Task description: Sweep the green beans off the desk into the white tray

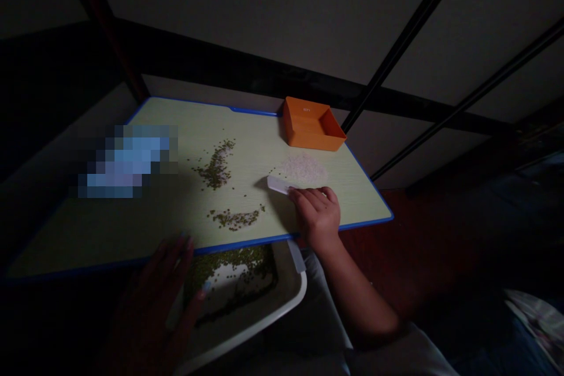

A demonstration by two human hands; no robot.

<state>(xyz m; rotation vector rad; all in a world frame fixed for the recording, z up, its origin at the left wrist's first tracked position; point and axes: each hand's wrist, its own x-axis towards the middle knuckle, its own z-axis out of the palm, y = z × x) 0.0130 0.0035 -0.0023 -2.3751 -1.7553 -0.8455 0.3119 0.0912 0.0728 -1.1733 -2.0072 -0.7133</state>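
The right hand (pixel 321 220) pinches a white scraper (pixel 277 184) over the surface (pixel 176 211), just near of the pale grains (pixel 305 168); a wide sweep could mix in stray green beans (pixel 215 170). The left hand (pixel 165 282), dim, looks spread.

Orange rectangular box (pixel 314 132) behind white grain pile (pixel 305 168)
Both lie right of green seed piles (pixel 215 169) on the blue-edged bench (pixel 258 138).
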